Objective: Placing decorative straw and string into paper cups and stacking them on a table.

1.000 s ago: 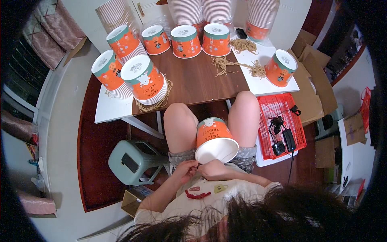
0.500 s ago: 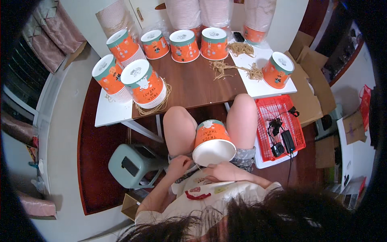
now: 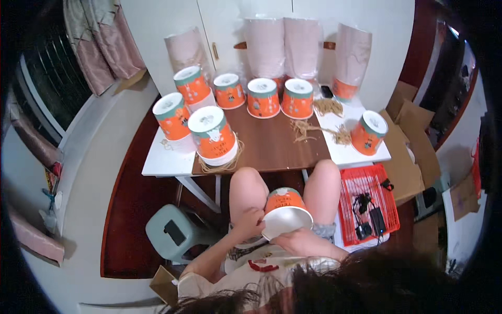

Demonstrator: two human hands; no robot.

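Observation:
An orange paper bucket (image 3: 286, 221) with a green band lies tilted between my thighs, its white open mouth toward me. My left hand (image 3: 249, 224) is closed at the left side of its rim, fingers pinched together; what they hold is too small to make out. My right hand (image 3: 299, 242) grips the near rim, with its fingertips at the edge of the mouth. On the table's front left, an upside-down stack of the same buckets (image 3: 213, 135) stands with loops of tan cord (image 3: 238, 152) around its base.
More upturned buckets (image 3: 263, 98) line the table (image 3: 256, 141), with tall wrapped stacks (image 3: 265, 47) behind. Tan cord bundles (image 3: 328, 107) lie at the right, near a single bucket (image 3: 369, 133). A red basket (image 3: 348, 209) holds black adapters; a grey-green stool (image 3: 164, 217) stands left.
My view has tilted up, so everything sits lower in the picture. My left hand has moved up along the bucket's left rim. My right hand stays at the near rim.

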